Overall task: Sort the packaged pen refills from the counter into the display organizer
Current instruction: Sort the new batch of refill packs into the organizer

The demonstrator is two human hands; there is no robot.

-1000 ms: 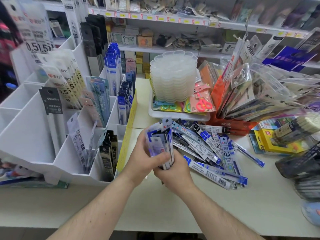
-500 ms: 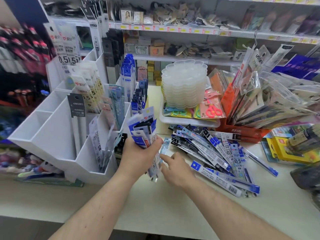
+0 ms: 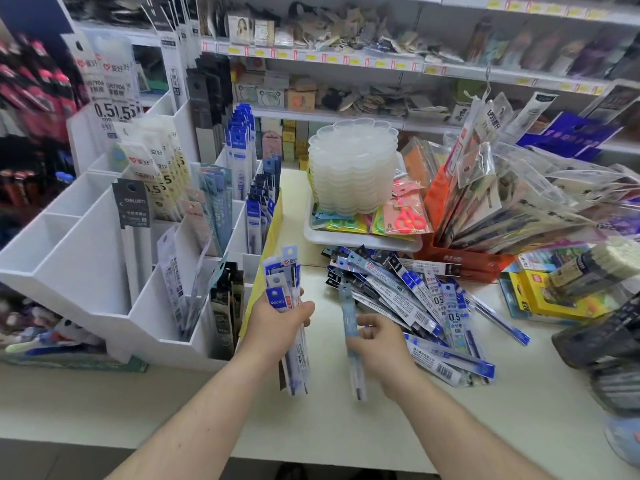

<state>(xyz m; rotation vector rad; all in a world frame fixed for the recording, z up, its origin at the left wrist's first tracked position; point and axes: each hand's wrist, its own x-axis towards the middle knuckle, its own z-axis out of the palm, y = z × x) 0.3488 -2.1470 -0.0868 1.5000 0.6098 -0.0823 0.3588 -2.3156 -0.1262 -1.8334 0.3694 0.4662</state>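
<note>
- left hand [image 3: 277, 323] wrapped round a bunch of blue-headed clear plastic refill packets [image 3: 285, 306], held upright just beside the white compartmented display organizer [image 3: 86, 271].
- right hand [image 3: 375, 337] pinching a single pale blue slim refill packet [image 3: 349, 317] at mid-length, lifted clear of the counter.
- likely light, thin, slick-filmed, bendy along the length; best pinched near the stiffer card header or mid-body, not the floppy tail.
- loose pile of blue-and-white refill packets [image 3: 408, 299] fanned on the cream counter [image 3: 381, 427], right of both hands, awaiting sorting.
- prone to slipping from a bunch if gripped loosely.
</note>
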